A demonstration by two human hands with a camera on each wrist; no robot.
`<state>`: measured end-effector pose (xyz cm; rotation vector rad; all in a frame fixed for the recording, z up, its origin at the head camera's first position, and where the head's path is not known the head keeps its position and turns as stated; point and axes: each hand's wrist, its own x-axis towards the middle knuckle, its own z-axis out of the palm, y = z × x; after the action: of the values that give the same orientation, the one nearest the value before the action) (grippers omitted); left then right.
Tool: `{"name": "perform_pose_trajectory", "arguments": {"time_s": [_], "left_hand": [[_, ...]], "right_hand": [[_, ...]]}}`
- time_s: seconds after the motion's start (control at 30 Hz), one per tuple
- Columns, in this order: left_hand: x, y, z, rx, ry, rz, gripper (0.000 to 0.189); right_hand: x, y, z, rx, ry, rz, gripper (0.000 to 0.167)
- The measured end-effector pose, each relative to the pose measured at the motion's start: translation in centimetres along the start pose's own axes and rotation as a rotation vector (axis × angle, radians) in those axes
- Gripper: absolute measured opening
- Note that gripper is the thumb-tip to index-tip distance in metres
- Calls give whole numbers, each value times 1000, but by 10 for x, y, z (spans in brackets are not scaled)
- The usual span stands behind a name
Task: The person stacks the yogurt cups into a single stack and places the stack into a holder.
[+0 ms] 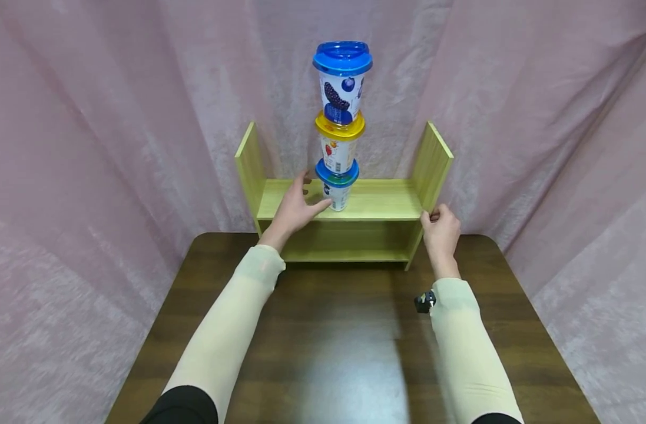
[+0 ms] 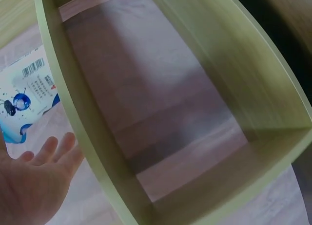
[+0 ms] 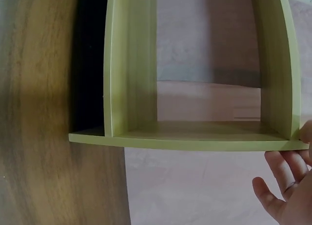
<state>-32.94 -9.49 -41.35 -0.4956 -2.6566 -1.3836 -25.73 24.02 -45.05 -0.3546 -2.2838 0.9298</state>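
Three lidded paper cups stand in a column on the upper board of a small light-wood shelf [image 1: 386, 200]. The top cup [image 1: 344, 88] is largest, with a blue lid and dark berry print. Below it is a yellow-lidded cup [image 1: 335, 150] with strawberry print. The bottom cup [image 1: 340, 197] has a blue lid; its barcode side shows in the left wrist view. My left hand [image 1: 293, 209] is beside the bottom cup, fingers spread, thumb extended across its front in the head view. My right hand [image 1: 443, 235] pinches the front edge of the shelf's right side panel [image 1: 434, 159].
The shelf stands at the back of a dark brown wooden table [image 1: 323, 330]. Its lower compartment [image 3: 204, 54] is open to the back, where pink curtain [image 1: 116, 118] shows. A small dark device [image 1: 424, 301] sits at my right wrist.
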Motion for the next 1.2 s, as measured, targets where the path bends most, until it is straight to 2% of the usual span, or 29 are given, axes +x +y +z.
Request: {"name": "perform_pose_trajectory", "arguments": {"time_s": [0.13,0.37,0.47,0.63,0.83,1.03,1.2], "left_hand": [[-8,1,-1,36,-8,-11,93],[-21,2,-4,130,-25,1,90],[-25,2,-4,156,-35,16,89],[-31,3,-6,187,-39,39,87],[-37,5,-7,254,-29,65,86],[-43,7,-9,372,-24,91,87],[-49,11,-10,442,-20,119,85]], "right_hand": [[1,2,-9,1,-27,11,19],[-1,1,-24,0,-141,72,28],[-2,0,-29,8,-147,76,33],[-5,-3,-36,7,-101,39,38],[-11,-7,-47,-46,-62,14,49],[-21,-12,-58,-87,-121,-3,61],[-30,-20,-61,-117,-187,-74,66]]}}
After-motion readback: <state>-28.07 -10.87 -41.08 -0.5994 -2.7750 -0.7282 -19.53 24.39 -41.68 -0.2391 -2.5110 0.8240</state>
